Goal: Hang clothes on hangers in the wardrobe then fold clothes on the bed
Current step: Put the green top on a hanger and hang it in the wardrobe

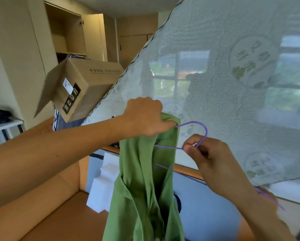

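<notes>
Head view.
- Green garment [142,188]: hangs from the left hand [145,117], whose fingers [165,123] are clamped on its neck opening.
- Purple hanger [204,129]: the right hand [208,153] pinches it below the hook, just right of the garment. Its long axis slants down-right, with one arm tip inside the neck.

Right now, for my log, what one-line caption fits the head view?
Left hand grips a green garment at its top; right hand pinches a purple wire hanger partly inside it.
</notes>
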A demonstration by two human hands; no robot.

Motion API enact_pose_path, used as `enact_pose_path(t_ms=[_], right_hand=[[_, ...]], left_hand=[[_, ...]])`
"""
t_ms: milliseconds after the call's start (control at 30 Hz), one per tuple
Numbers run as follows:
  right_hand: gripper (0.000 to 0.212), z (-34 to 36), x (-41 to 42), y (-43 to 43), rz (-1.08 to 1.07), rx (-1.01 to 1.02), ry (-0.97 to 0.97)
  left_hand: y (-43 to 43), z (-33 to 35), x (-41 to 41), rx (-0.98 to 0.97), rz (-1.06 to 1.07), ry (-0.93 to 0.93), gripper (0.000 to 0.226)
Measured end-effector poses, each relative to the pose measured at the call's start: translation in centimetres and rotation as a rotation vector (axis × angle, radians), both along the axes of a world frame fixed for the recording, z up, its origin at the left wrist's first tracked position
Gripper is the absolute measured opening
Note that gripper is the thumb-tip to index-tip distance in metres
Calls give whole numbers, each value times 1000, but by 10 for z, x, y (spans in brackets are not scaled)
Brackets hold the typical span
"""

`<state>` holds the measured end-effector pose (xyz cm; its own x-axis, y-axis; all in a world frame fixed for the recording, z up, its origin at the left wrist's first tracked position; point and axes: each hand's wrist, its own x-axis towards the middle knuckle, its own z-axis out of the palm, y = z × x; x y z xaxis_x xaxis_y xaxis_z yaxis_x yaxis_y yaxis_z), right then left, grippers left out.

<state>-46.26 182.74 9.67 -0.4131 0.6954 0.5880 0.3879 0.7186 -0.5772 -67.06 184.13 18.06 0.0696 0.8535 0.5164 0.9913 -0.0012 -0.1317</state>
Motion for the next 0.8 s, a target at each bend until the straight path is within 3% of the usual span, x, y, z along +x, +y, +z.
enact_pose_path(t_ms=[200, 500, 633, 800], right_hand=[[38, 2, -36, 9, 89, -76, 154], [25, 12, -21, 14, -49, -32, 373], [24, 15, -32, 10, -3, -17, 367], [20, 25, -28, 18, -64, -9, 448]], left_hand=[[1, 2, 11, 7, -126, -72, 57], [-1, 6, -5, 3, -182, -65, 48], [-1, 0, 9, 72, -298, 6, 38], [1, -1, 6, -11, -467, -34, 37]])
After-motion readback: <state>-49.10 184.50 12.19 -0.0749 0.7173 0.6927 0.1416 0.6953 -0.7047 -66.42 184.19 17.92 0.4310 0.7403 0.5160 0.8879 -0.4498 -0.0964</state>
